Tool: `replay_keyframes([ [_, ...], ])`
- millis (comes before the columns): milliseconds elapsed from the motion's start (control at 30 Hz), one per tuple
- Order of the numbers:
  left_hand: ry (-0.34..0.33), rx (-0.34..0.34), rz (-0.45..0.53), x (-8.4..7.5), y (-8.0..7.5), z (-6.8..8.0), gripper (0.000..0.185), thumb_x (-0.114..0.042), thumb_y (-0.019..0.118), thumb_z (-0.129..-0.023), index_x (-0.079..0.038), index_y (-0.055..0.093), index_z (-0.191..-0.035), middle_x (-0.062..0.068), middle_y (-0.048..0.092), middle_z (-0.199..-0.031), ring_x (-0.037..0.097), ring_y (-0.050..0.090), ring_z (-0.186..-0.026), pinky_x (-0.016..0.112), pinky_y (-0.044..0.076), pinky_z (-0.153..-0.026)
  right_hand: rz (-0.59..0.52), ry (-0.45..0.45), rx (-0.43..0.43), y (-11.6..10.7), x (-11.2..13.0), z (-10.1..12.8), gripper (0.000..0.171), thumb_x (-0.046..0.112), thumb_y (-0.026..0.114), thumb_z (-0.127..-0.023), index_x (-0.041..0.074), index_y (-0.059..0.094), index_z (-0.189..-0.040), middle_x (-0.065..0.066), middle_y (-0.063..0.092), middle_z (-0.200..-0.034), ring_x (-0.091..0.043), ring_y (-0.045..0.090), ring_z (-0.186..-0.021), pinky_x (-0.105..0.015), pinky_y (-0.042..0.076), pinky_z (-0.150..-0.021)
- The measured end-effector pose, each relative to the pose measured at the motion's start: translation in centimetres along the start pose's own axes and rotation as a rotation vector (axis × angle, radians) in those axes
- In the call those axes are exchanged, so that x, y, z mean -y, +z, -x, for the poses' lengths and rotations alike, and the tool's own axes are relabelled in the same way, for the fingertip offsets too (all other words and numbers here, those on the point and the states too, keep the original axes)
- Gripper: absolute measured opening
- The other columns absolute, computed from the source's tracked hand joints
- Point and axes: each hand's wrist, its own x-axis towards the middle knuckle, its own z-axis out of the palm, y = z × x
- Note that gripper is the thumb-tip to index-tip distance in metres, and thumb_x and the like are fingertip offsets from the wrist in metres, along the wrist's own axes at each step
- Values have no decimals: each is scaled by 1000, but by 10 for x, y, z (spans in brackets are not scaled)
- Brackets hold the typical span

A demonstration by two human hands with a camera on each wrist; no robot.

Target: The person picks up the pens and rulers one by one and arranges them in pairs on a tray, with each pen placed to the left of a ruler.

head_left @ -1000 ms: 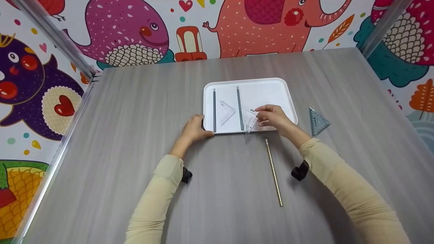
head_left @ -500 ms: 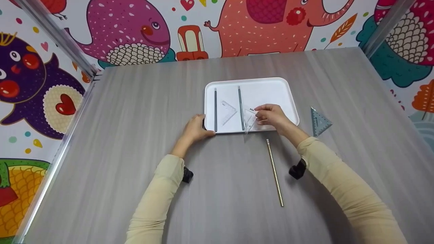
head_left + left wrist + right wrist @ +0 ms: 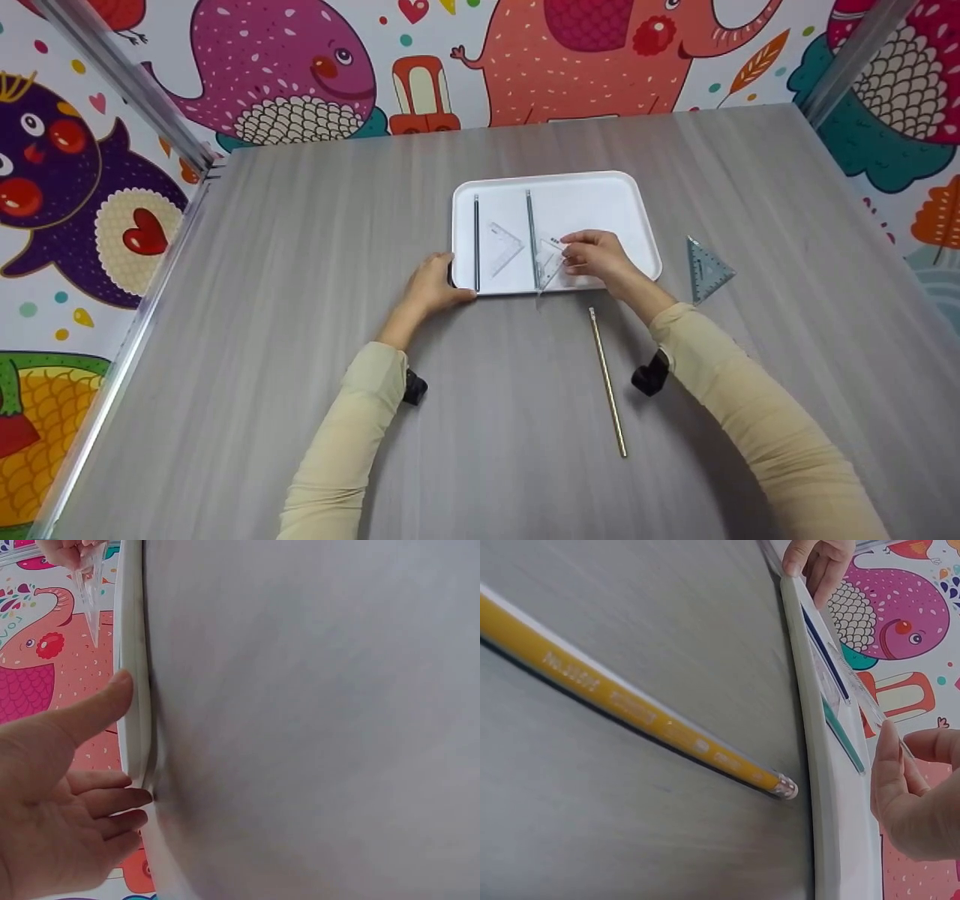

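Observation:
My right hand (image 3: 600,259) pinches a clear triangular set square (image 3: 550,264) over the front of a white tray (image 3: 600,196). One corner of the set square hangs past the tray's front rim and overlaps the lower end of a green pencil (image 3: 532,236). My left hand (image 3: 433,285) holds the tray's front left corner, thumb at the front rim and fingers along the side. Inside the tray, a dark blue pencil (image 3: 477,244) lies near the left wall. Between the two pencils rests another clear set square (image 3: 506,247). The right wrist view shows the pinching fingers (image 3: 891,765).
On the table (image 3: 300,247), in front of the tray, lies a yellow pencil (image 3: 608,382) with its eraser end toward the tray. A grey-blue set square (image 3: 709,271) lies right of the tray. Walls with printed animals (image 3: 292,67) stand behind and beside the table.
The right hand has shifted slightly left with the clear set square, whose corner now comes over the green pencil's lower end. My left hand has stayed at the tray's corner.

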Motion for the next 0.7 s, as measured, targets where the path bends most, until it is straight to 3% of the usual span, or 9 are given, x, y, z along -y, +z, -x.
replay_keyframes([
  [700,-1,0,3,1,0,0,68,-22,78,-69,4,50,-125,23,51,-124,33,47,-115,40,36,-98,-34,31,-56,-6,-6,-13,32,-2,48,-86,-12,49,-116,-1,55,-71,-6,56,-58,-17,50,-58],
])
